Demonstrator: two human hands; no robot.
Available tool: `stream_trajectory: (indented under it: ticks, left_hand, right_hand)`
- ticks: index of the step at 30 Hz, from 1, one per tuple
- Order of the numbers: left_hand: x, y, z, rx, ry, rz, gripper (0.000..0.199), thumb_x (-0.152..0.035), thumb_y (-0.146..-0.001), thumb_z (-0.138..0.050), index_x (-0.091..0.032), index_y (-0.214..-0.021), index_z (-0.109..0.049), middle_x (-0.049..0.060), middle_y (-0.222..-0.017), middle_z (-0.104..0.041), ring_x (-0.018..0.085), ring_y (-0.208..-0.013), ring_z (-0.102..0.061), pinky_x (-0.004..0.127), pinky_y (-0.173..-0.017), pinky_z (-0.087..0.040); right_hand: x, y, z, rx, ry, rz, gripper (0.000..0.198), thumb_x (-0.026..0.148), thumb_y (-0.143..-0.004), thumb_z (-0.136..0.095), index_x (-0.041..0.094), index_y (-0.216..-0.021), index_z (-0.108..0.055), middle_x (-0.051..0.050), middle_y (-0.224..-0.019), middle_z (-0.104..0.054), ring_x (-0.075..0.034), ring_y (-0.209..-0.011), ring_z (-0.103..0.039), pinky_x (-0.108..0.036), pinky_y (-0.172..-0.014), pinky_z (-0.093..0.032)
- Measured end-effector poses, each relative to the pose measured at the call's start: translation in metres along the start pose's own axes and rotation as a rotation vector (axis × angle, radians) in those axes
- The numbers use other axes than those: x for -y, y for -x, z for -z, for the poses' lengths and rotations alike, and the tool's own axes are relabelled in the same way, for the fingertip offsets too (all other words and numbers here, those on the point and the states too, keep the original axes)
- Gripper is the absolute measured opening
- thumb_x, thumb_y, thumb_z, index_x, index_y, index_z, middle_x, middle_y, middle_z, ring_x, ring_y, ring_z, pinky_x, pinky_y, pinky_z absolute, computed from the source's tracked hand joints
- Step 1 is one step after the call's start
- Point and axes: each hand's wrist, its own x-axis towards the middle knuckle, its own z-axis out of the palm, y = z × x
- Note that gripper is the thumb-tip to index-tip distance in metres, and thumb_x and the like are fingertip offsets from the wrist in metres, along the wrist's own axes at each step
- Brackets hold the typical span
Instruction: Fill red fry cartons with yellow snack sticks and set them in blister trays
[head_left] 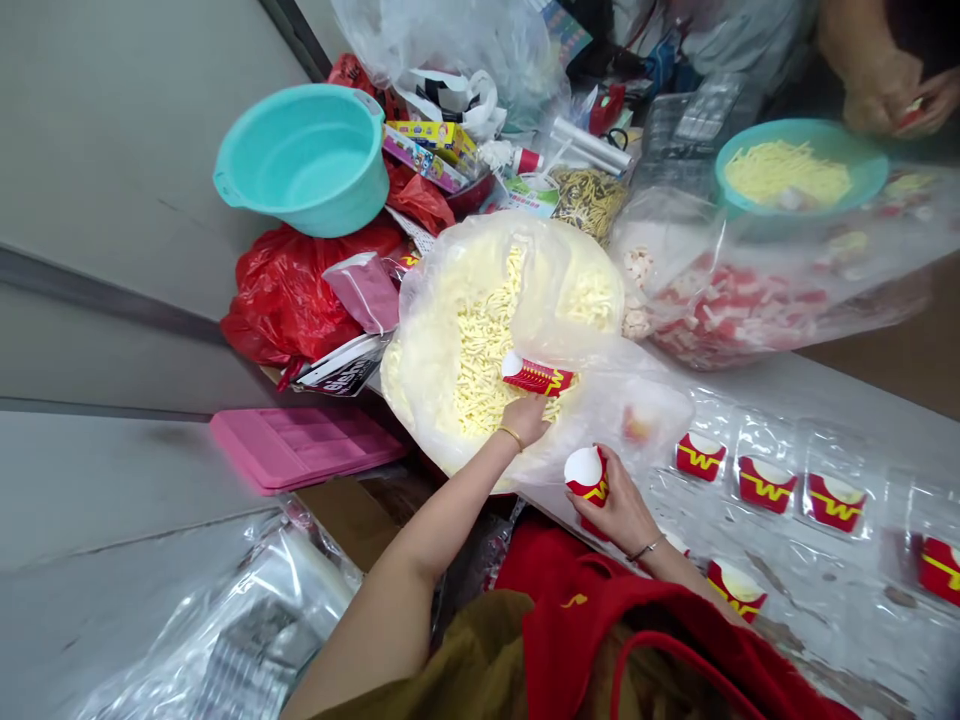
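right hand (621, 508): fingers wrapped round red paper carton with yellow zigzag (594, 482), white inner side showing, just beside large translucent plastic bag (541, 318). left hand (527, 420): reaching into bag, over loose pale-yellow thin sticks (480, 370); fingertips hidden, cannot tell whether grasping. second red-and-yellow carton (537, 376) lies tilted on sticks, against left hand. right of bag, more red cartons (836, 502) on clear plastic packaging.
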Motion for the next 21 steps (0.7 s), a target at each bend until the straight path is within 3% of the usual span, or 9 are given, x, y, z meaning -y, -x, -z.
stream_trajectory:
  ticks: [3, 6, 9, 13, 15, 18, 21]
  left_hand:
    - [-0.007, -0.006, -0.018, -0.033, -0.001, 0.016, 0.028, -0.021, -0.074, -0.06, -0.017, -0.102, -0.059, 0.012, -0.107, -0.057, 0.025, -0.095, -0.058, 0.034, -0.078, -0.046]
    - [-0.001, -0.001, -0.021, -0.127, 0.177, 0.043, 0.015, -0.018, -0.075, -0.058, -0.017, -0.089, -0.06, 0.01, -0.098, -0.059, 0.022, -0.09, -0.059, 0.031, -0.075, -0.046]
    - [0.022, 0.008, -0.012, -0.216, 0.421, 0.108, 0.006, -0.021, -0.078, -0.055, -0.016, -0.081, -0.056, 0.003, -0.079, -0.059, 0.016, -0.075, -0.06, 0.027, -0.066, -0.046]
    - [0.053, 0.02, 0.006, -0.182, 0.909, 0.26, 0.016, -0.029, -0.075, -0.059, -0.016, -0.08, -0.051, -0.001, -0.068, -0.055, 0.013, -0.062, -0.061, 0.02, -0.051, -0.042]
    - [0.062, 0.025, 0.013, -0.184, 1.051, 0.291, 0.021, -0.031, -0.072, -0.062, -0.015, -0.079, -0.051, -0.001, -0.067, -0.055, 0.013, -0.061, -0.061, 0.019, -0.049, -0.04]
    - [0.064, 0.027, 0.018, -0.21, 0.924, 0.256, 0.019, -0.032, -0.074, -0.061, -0.016, -0.081, -0.054, -0.001, -0.066, -0.056, 0.013, -0.062, -0.059, 0.021, -0.053, -0.042]
    - [0.054, 0.024, 0.011, -0.216, 0.543, 0.142, 0.018, -0.028, -0.073, -0.062, -0.017, -0.086, -0.06, 0.004, -0.081, -0.06, 0.016, -0.074, -0.059, 0.027, -0.067, -0.046]
  right_hand:
    - [-0.011, 0.004, 0.001, 0.007, -0.03, -0.017, 0.082, 0.053, -0.075, -0.062, 0.014, -0.137, -0.025, -0.018, -0.131, -0.044, -0.03, -0.12, -0.045, -0.048, -0.101, -0.039]
    - [-0.017, 0.002, 0.003, -0.011, -0.039, -0.006, 0.084, 0.054, -0.075, -0.062, 0.014, -0.139, -0.023, -0.019, -0.134, -0.042, -0.03, -0.124, -0.042, -0.049, -0.103, -0.037]
    - [-0.016, -0.005, 0.005, -0.027, -0.057, -0.001, 0.086, 0.055, -0.075, -0.062, 0.015, -0.14, -0.022, -0.019, -0.135, -0.041, -0.031, -0.125, -0.041, -0.05, -0.103, -0.037]
    - [-0.004, -0.023, 0.008, -0.011, -0.056, 0.019, 0.087, 0.056, -0.075, -0.062, 0.013, -0.14, -0.023, -0.02, -0.134, -0.042, -0.031, -0.125, -0.041, -0.048, -0.104, -0.036]
    - [0.003, -0.032, 0.007, 0.008, -0.033, 0.027, 0.088, 0.057, -0.075, -0.062, 0.012, -0.139, -0.024, -0.02, -0.134, -0.042, -0.031, -0.125, -0.041, -0.047, -0.104, -0.037]
    - [0.008, -0.039, 0.004, 0.021, 0.01, 0.04, 0.088, 0.058, -0.075, -0.06, 0.011, -0.139, -0.024, -0.021, -0.132, -0.044, -0.031, -0.123, -0.042, -0.047, -0.102, -0.038]
    - [0.007, -0.036, 0.0, 0.038, 0.038, 0.051, 0.086, 0.057, -0.076, -0.059, 0.011, -0.14, -0.024, -0.02, -0.129, -0.046, -0.032, -0.119, -0.046, -0.048, -0.098, -0.041]
